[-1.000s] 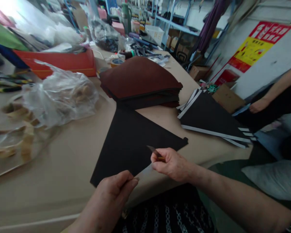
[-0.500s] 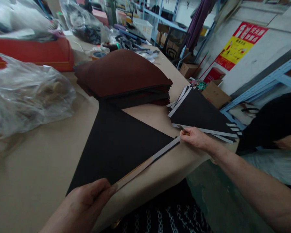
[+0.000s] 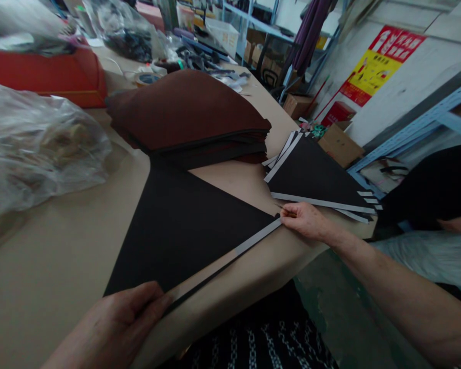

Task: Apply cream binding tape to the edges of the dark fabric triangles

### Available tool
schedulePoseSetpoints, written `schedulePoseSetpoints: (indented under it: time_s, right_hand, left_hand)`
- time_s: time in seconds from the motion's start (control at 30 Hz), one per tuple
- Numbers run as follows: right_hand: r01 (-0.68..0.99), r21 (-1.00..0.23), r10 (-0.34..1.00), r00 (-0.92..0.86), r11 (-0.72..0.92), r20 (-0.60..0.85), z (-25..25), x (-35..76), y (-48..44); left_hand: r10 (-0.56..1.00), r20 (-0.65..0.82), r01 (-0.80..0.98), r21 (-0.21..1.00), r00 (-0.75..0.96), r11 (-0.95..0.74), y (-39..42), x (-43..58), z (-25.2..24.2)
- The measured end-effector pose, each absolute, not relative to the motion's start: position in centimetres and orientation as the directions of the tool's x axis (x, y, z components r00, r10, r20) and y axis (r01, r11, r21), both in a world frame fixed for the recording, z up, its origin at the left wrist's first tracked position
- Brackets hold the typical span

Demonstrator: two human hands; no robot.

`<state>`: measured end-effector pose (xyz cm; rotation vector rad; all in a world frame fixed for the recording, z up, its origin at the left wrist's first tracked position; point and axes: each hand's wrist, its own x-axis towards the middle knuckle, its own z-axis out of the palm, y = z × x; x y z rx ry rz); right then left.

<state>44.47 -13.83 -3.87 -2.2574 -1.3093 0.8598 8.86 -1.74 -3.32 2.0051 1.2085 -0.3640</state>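
Observation:
A black triangular sheet (image 3: 184,225) lies on the table, with a narrow pale tape strip (image 3: 253,239) along its near edge. My left hand (image 3: 126,312) is closed at the lower left, thumb and forefinger pinching the strip's near end. At the strip's far end, my right hand (image 3: 301,220) is closed around a small pointed tool (image 3: 288,211) with a thin dark tip; its fingertips touch the sheet's right corner. Fingers hide most of the tool, so its kind is unclear. Behind the right hand are stacked black pieces (image 3: 311,177) with pale strips on their edges.
A stack of dark brown sheets (image 3: 192,113) sits at the sheet's far side. Clear plastic bags (image 3: 42,148) and a red case (image 3: 42,74) occupy the left. The table's front edge (image 3: 253,287) runs close by. A person in black (image 3: 434,184) is at the right.
The strip's near part now lies nearer the sheet's edge, with more black showing below it. My right hand has shifted slightly left, and its tool has turned. The whole view has moved a little.

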Motion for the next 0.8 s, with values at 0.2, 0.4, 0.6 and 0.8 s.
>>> schedulePoseSetpoints:
  time_s: [0.2,0.4,0.6,0.8]
  right_hand:
    - [0.688,-0.564,0.889,0.379,-0.457,-0.259,-4.5,44.3,-14.0]
    - [0.747,-0.481,0.889,0.385,-0.459,-0.249,-4.9,45.2,-14.1]
    - [0.734,-0.558,0.92,0.35,-0.387,-0.177,-3.0,45.4,-13.5]
    - [0.481,-0.846,0.972,0.162,-0.23,-0.172,-1.9,41.6,-11.6]
  left_hand:
    - [0.59,-0.618,0.852,0.434,0.519,-0.295,-1.3,8.4,-4.4]
    - [0.573,-0.628,0.85,0.4,0.527,-0.342,-1.2,8.9,-3.9]
    - [0.535,-0.66,0.849,0.382,0.528,-0.366,-1.4,9.4,-2.8]
    - [0.525,-0.678,0.855,0.351,0.514,-0.383,-1.7,10.2,-1.7]
